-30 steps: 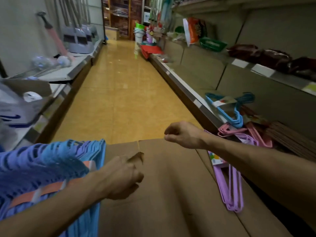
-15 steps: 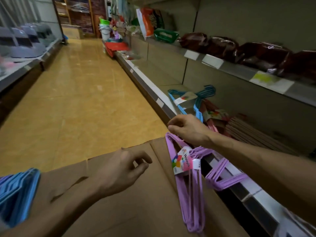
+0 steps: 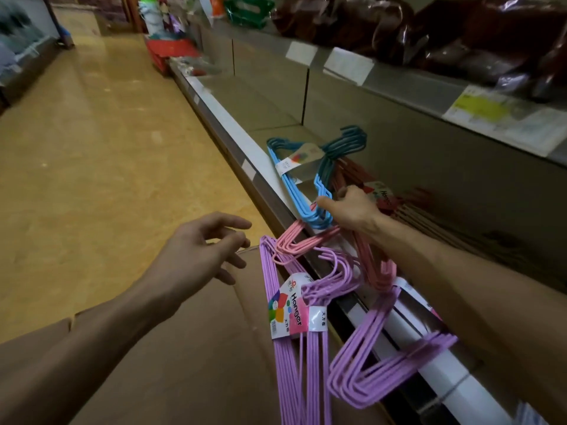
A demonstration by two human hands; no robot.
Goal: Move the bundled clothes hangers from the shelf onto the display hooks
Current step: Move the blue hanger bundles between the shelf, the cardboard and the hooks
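A shop aisle with a yellow floor [image 3: 101, 167] runs beside a low grey shelf [image 3: 233, 133]. On that shelf's front edge lies a blue hanger bundle [image 3: 306, 185], and the right hand [image 3: 349, 210] sits just beside its lower corner, fingers curled around pink hangers [image 3: 310, 240] that trail down past the shelf lip. Below these, a purple hanger bundle [image 3: 294, 332] with a "Hanger" label [image 3: 287, 305] hangs off the shelf edge against a cardboard box [image 3: 190, 348]. The left hand [image 3: 196, 253] hovers over the box, near the purple bundle's top, fingers spread and touching nothing.
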